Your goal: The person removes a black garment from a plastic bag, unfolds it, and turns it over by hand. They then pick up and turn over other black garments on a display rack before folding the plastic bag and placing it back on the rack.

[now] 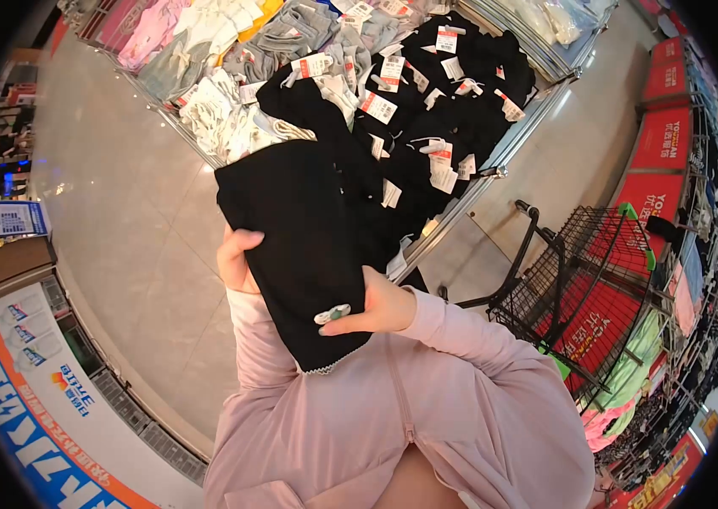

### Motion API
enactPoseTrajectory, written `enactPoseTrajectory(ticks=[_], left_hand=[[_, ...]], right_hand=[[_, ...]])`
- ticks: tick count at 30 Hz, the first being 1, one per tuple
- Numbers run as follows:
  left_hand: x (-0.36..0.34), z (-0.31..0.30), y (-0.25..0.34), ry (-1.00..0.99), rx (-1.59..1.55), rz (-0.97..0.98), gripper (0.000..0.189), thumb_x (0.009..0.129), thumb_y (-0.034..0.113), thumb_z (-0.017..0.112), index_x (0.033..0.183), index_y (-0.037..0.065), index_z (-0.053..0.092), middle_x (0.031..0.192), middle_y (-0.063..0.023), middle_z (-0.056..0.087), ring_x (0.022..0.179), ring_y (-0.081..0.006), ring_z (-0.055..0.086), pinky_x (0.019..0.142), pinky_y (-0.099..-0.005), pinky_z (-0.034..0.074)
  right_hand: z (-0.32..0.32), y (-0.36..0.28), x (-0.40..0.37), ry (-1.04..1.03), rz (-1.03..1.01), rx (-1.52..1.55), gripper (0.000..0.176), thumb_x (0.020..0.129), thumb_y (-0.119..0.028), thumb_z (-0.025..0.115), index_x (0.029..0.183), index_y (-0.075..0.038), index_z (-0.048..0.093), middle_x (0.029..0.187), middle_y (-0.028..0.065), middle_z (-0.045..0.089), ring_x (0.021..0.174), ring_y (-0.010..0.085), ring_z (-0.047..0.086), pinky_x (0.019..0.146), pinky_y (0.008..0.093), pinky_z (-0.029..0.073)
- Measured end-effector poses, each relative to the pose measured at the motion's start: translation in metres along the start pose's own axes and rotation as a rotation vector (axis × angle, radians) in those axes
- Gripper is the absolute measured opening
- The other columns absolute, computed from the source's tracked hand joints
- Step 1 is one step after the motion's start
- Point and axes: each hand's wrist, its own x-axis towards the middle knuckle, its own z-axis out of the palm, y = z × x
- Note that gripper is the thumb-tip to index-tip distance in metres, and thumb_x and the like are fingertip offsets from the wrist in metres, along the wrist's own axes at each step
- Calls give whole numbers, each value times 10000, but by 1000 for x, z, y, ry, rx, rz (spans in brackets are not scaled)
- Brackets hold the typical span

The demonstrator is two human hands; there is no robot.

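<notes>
Left hand [238, 260] and right hand [384, 305] are gripping opposite sides of a black garment [291, 229], apparently folding it. Further folding is calling for aligned edges.

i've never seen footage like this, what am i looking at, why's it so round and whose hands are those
There is no machine here: these are a person's own bare hands. The single picture comes from a camera worn on that person's head, looking forward and down; the view is bowed, with dark rounded edges. The pink jacket at the bottom is the wearer's.

The left hand and right hand hold a black garment between them, the right thumb by a small white-and-green decoration. What kind of garment it is, I can't tell.

Beyond it, a display stand bears black clothes with tags, and lighter clothes. A shopping cart stands to the right.
</notes>
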Motion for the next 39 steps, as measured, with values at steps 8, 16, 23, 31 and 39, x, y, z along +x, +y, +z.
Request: enactPoseTrajectory(ticks=[8, 16, 23, 31, 39], left_hand=[[13, 27, 20, -205, -156, -46, 499, 926, 339, 402, 1283, -5, 347, 1236, -193, 471, 1140, -316, 472, 975, -433, 379], [-57, 42, 55, -171, 558, 171, 507, 797, 142, 601, 1219, -79, 427, 1152, -229, 525, 1064, -311, 529, 825, -396, 497], [-77, 37, 133, -375, 666, 128, 215, 866, 32, 471, 1011, -105, 550, 912, -219, 624, 760, -285, 649, 667, -364, 548], [-117, 31, 144, -452, 667, 25, 197, 791, -34, 491, 950, -122, 567, 867, -239, 624, 697, -309, 653, 584, -379, 576], [-71, 5, 156, -336, 807, -125, 470, 944, 303, 390, 1232, -67, 392, 1019, -205, 595, 890, -288, 620, 788, -392, 514]], right_hand=[[7, -61, 23, 285, 89, 765, 510, 724, 56, 619, 1202, 1, 451, 1092, 77, 569, 979, 152, 565, 868, 290, 443], [71, -37, 73, 685, -348, 325, 466, 874, -28, 455, 1320, -17, 319, 1353, 93, 371, 1225, 209, 383, 1027, 305, 309], [132, -32, 100, 488, -673, 900, 427, 930, -201, 369, 1339, -86, 328, 1366, 74, 366, 1256, 213, 347, 1030, 359, 314], [160, -36, 114, 277, -848, 1119, 473, 938, -279, 357, 1345, -48, 291, 1371, 128, 344, 1174, 277, 442, 929, 419, 436], [174, -51, 84, 700, -682, 664, 388, 858, -17, 469, 1244, -42, 435, 1215, 102, 510, 1082, 220, 529, 900, 334, 446]])
